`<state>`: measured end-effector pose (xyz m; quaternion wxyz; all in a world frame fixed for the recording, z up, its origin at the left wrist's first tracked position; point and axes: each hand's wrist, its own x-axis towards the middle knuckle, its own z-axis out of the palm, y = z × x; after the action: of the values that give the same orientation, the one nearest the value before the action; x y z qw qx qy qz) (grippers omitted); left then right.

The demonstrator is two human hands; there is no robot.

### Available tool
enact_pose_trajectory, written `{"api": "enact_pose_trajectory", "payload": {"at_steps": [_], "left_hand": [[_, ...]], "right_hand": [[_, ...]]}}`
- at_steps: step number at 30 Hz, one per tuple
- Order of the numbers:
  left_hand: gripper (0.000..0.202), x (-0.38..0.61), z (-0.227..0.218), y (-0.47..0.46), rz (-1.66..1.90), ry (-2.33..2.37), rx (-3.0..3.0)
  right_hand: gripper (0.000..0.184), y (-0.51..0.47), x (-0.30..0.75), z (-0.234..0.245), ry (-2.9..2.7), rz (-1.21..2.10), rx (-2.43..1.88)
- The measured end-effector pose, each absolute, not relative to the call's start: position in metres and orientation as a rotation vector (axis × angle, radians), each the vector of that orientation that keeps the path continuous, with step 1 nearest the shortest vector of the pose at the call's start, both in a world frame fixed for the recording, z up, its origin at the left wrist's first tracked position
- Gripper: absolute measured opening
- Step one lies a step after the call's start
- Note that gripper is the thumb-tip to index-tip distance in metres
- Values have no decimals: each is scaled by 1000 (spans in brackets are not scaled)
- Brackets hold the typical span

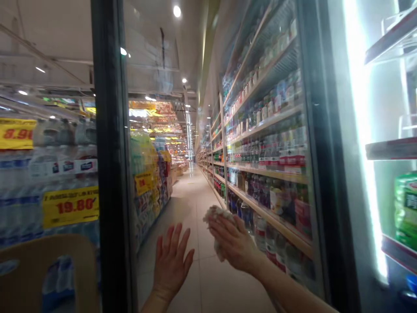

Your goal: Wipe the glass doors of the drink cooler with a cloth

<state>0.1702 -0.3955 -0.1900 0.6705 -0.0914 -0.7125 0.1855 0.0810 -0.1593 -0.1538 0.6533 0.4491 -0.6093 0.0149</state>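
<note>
I look through the glass of an open cooler door point(156, 130) in a shop aisle. My left hand point(171, 263) lies flat against the glass, fingers spread, holding nothing. My right hand point(233, 241) presses a crumpled whitish cloth point(215, 215) against the same glass, a little higher and to the right. The door's dark frame point(112, 174) stands just left of my left hand.
Lit cooler shelves point(395, 150) with green packs point(405, 208) are at the right. Beyond the glass, bottle shelves point(270, 174) line the right of a long tiled aisle point(192, 195). Stacked water bottles with yellow price tags point(70, 206) and a tan plastic chair back point(48, 269) are at left.
</note>
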Motion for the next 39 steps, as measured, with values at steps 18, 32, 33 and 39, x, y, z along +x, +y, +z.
{"api": "enact_pose_trajectory", "payload": {"at_steps": [18, 32, 33, 39], "left_hand": [[71, 170, -191, -393, 463, -1619, -170], [48, 179, -163, -361, 170, -1648, -163], [49, 178, -147, -345, 54, -1635, -195], [61, 138, -67, -251, -318, -1744, -430]], "right_hand": [[61, -106, 49, -79, -1357, 577, 255], [72, -163, 65, -60, -1263, 366, 785], [73, -171, 69, -65, -1258, 366, 829], [68, -162, 78, -87, -1371, 396, 1059]]}}
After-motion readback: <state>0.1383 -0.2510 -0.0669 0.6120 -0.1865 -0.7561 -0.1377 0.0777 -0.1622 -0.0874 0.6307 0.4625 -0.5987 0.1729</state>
